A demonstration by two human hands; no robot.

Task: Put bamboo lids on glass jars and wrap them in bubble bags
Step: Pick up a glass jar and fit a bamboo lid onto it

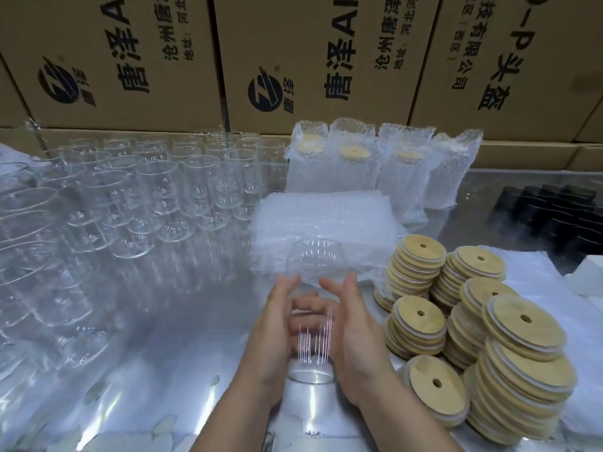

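A clear glass jar (316,265) is held in front of me above the shiny table, its mouth pointing away. My left hand (275,324) grips its left side and my right hand (354,334) grips its right side, fingers curled round the glass. No lid sits on it. Stacks of round bamboo lids (473,340), each with a small hole, stand just right of my hands. A flat pile of empty bubble bags (323,223) lies right behind the jar. Several jars wrapped in bubble bags (381,164), lids showing through, stand at the back.
Many empty glass jars (137,197) crowd the left half of the reflective table (163,370). Cardboard boxes (310,60) form a wall behind. Black lids (551,216) lie at the far right, with white foam (587,275) beside them.
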